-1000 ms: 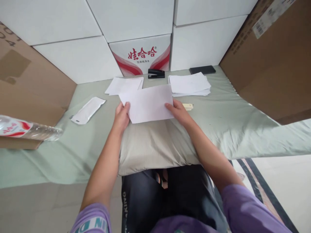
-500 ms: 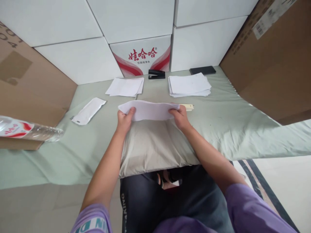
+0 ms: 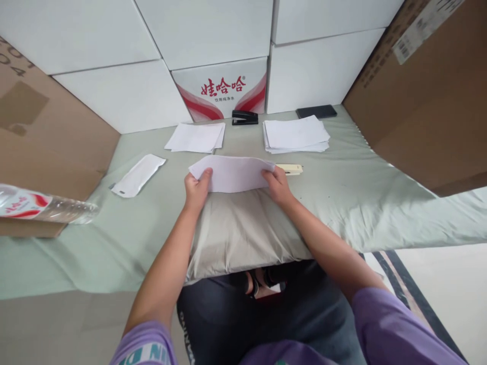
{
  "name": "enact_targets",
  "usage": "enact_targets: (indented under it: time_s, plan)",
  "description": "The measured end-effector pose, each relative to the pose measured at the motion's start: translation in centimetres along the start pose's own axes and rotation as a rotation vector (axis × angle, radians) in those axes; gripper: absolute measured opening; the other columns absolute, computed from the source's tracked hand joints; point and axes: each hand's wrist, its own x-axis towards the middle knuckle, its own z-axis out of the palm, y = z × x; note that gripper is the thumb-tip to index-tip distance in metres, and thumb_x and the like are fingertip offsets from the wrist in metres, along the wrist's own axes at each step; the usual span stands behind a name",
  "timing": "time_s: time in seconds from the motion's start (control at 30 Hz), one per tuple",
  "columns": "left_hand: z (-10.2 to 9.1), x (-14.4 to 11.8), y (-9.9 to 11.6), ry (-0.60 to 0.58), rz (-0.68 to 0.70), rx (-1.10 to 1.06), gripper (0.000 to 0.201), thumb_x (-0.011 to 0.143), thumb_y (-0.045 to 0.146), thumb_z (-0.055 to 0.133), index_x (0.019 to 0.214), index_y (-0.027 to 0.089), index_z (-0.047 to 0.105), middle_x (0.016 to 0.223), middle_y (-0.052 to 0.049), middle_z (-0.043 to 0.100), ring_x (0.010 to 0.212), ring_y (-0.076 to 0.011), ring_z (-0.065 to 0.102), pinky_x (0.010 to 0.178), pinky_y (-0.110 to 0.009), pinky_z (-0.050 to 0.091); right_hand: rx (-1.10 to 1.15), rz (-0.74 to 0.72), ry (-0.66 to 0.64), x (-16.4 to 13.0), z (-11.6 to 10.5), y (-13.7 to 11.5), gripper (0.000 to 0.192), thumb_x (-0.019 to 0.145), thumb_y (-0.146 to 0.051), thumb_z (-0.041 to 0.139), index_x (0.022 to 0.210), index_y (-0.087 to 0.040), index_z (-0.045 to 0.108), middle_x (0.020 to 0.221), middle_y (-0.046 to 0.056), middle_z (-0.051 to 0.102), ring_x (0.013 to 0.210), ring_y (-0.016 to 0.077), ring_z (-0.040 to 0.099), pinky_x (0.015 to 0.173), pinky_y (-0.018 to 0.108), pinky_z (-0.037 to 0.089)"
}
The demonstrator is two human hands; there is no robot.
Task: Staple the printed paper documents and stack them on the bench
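White boxes (image 3: pixel 213 30) walled the far side, brown cardboard boxes (image 3: pixel 429 96) closed in both flanks, and a pale green sheet (image 3: pixel 361 187) covered the surface in front of me. I had a grey pillow (image 3: pixel 243 228) on my lap as a firm pad, and the sheet of paper (image 3: pixel 232 173) lay folded over on its far end, at twelve o'clock from my body.

My left hand (image 3: pixel 196 188) was pinched on the paper's left edge, thumb on top and fingers hidden underneath. My right hand (image 3: pixel 277 183) was closed on the right edge in the same way. Holding both ends seemed to keep the doubled layers lined up and pressed flat against the pillow. So the paper sat between my two hands, touching both, with its long edge running from nine to three o'clock.

Beyond it, at eleven o'clock, lay a small pile of folded sheets (image 3: pixel 196 137); at one o'clock, a thicker stack of paper (image 3: pixel 294 134). A black stapler (image 3: pixel 244 117) stood between them against the boxes, with a dark phone (image 3: pixel 316 111) farther right. A white envelope (image 3: pixel 139 175) lay at ten o'clock, and a plastic bottle (image 3: pixel 41 205) poked in at nine.
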Motion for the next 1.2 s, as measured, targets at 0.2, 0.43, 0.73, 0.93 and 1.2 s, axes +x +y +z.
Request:
enact_targets:
  time_s: [0.2,0.43,0.73,0.93,1.2]
  plan:
    - [0.1,0.1,0.0,-0.049,-0.037,0.013,0.050,0.081,0.059,0.072,0.101,0.013,0.071,0.102,-0.012,0.075,0.096,-0.0239,0.071,0.088,-0.034,0.057,-0.010,0.142,0.055,0.3,-0.8,-1.9,0.038,0.091,-0.058,0.048,0.105,-0.024,0.060,0.079,0.002,0.056,0.076,0.0197,0.055,0.071,0.031,0.047]
    - [-0.1,0.5,0.0,-0.044,0.058,0.010,0.052,0.089,0.066,0.059,0.111,0.020,0.067,0.107,-0.007,0.071,0.108,-0.0207,0.066,0.101,-0.032,0.049,-0.013,0.284,-0.004,1.5,-2.4,-1.4,0.022,0.083,-0.046,0.053,0.080,-0.024,0.055,0.070,0.000,0.049,0.069,0.0178,0.053,0.062,0.028,0.044]
    - [0.1,-0.3,1.1,-0.592,-0.321,0.013,0.048,0.082,0.059,0.069,0.106,0.017,0.074,0.086,-0.008,0.076,0.077,-0.0251,0.071,0.069,-0.036,0.059,0.191,0.722,-0.776,1.5,-4.0,-3.0,0.034,0.081,-0.046,0.062,0.095,-0.016,0.070,0.082,0.009,0.072,0.069,0.0212,0.066,0.057,0.030,0.050]
    - [1.2,-1.6,1.8,-0.682,-0.423,-0.036,0.043,0.078,0.043,0.078,0.116,0.023,0.072,0.089,-0.006,0.078,0.066,-0.0204,0.072,0.055,-0.029,0.056,-0.288,0.521,-0.544,0.6,-0.7,-1.8,0.016,0.087,-0.032,0.059,0.091,-0.019,0.069,0.087,0.003,0.070,0.073,0.0162,0.061,0.060,0.025,0.044]
    - [1.4,-1.6,1.9,-0.757,-0.390,0.015,0.035,0.078,0.037,0.076,0.108,0.019,0.075,0.074,-0.005,0.072,0.043,-0.0106,0.054,0.035,-0.021,0.033,-0.790,0.484,-0.422,1.1,-3.0,-1.4,0.017,0.084,-0.017,0.049,0.069,-0.021,0.057,0.093,0.013,0.071,0.086,0.0261,0.064,0.073,0.034,0.046]
